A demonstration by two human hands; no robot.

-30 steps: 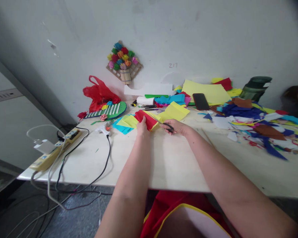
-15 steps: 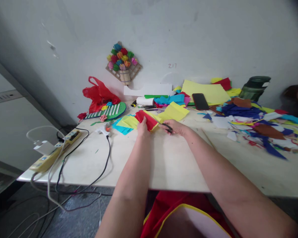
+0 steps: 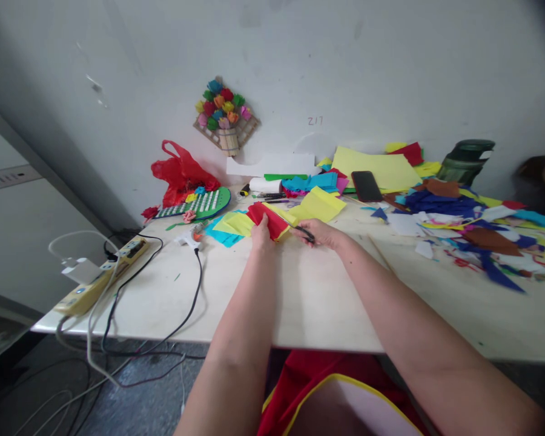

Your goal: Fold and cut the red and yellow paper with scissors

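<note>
Red paper (image 3: 277,223) lies over a yellow sheet (image 3: 320,206), both above the table's middle. My left hand (image 3: 262,233) is closed on them, thumb on top of the red piece. In my right hand (image 3: 318,231) is a pair of scissors (image 3: 307,235) with dark handles. The blades point left and lie along the papers' edge; how far apart they are I cannot tell. To the left of my left hand, more yellow paper (image 3: 236,223) rests over a blue sheet (image 3: 224,236).
A glue gun (image 3: 189,237) with a black cord lies at left, near a power strip (image 3: 102,281). Paper scraps (image 3: 485,236) heap up at right beside a green bottle (image 3: 465,162). A phone (image 3: 366,186) and a thin stick (image 3: 381,253) lie on the table (image 3: 327,303).
Almost nothing differs. My right hand and the scissors have shifted very slightly at the papers' edge; my left hand keeps its hold in place.
</note>
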